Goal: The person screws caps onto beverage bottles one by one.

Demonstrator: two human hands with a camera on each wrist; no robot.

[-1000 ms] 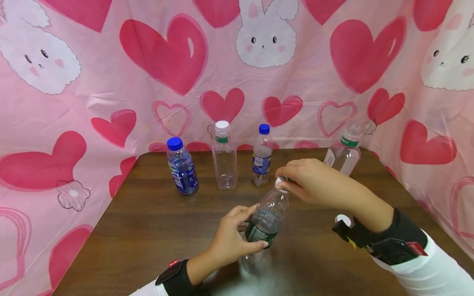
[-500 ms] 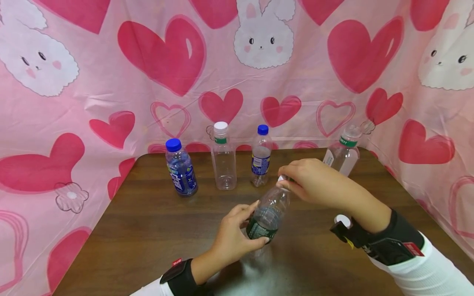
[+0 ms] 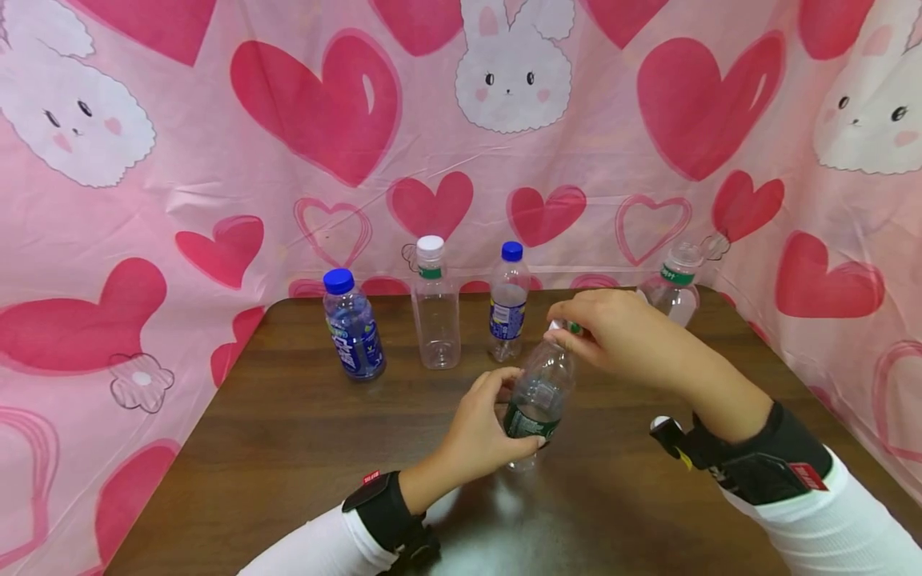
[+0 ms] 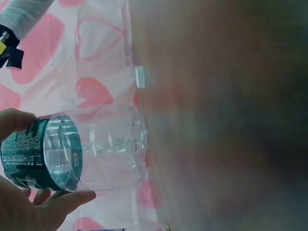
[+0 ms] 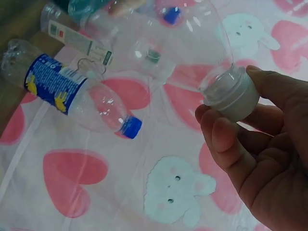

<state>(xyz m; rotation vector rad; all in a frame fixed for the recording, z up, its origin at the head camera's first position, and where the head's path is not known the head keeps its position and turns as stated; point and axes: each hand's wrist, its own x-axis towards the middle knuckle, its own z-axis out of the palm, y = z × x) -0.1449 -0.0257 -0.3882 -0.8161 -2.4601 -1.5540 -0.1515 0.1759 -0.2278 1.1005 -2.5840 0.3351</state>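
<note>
My left hand (image 3: 484, 428) wraps round the labelled middle of a clear plastic bottle (image 3: 549, 372). Its dark green label (image 4: 29, 154) shows between thumb and fingers in the left wrist view. The bottle leans with its neck to the right. At its top, the fingers and thumb of my right hand (image 3: 612, 332) pinch a white bottle cap (image 5: 238, 98), which sits on the neck. Most of that cap is hidden by the hand in the head view. Behind stands a bottle with a blue cap and blue label (image 3: 508, 308), seen close by in the right wrist view.
Farther left stand a clear square bottle with a white cap (image 3: 438, 324) and a blue-labelled bottle (image 3: 354, 336). A clear bottle with a green neck band (image 3: 677, 296) is partly hidden behind the right hand. A loose white cap (image 4: 140, 77) lies on the wooden table (image 3: 288, 480).
Both hands and the green-labelled bottle have moved slightly right and away from the body. The right arm now covers more of the loose cap and of the rear right bottle.
</note>
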